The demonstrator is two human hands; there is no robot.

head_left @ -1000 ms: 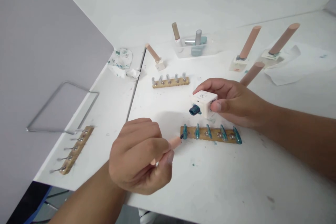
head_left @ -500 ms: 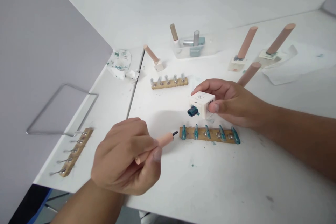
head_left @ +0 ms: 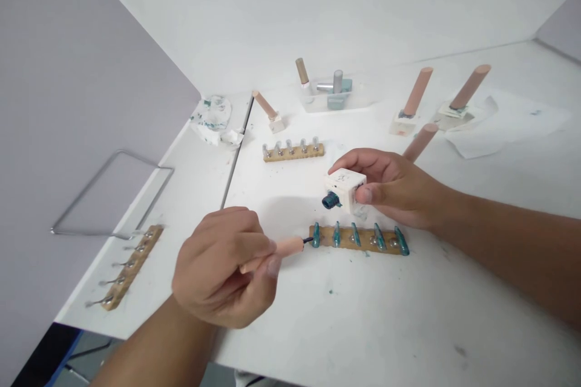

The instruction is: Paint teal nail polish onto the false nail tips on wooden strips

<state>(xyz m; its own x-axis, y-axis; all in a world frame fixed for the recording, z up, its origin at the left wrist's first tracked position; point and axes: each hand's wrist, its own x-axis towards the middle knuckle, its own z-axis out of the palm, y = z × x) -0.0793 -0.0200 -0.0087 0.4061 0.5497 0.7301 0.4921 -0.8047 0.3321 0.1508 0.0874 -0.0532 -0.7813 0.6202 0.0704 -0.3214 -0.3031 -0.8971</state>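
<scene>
While my left hand (head_left: 224,266) pinches the brush (head_left: 284,248) between thumb and fingers, its dark tip sits at the leftmost teal nail on the strip (head_left: 358,237), just touching or nearly so. My right hand (head_left: 394,184) grips the white bottle (head_left: 345,188), tilted with its teal neck pointing left, just above the strip. A second strip (head_left: 294,150) lies farther back on the table (head_left: 363,314).
</scene>
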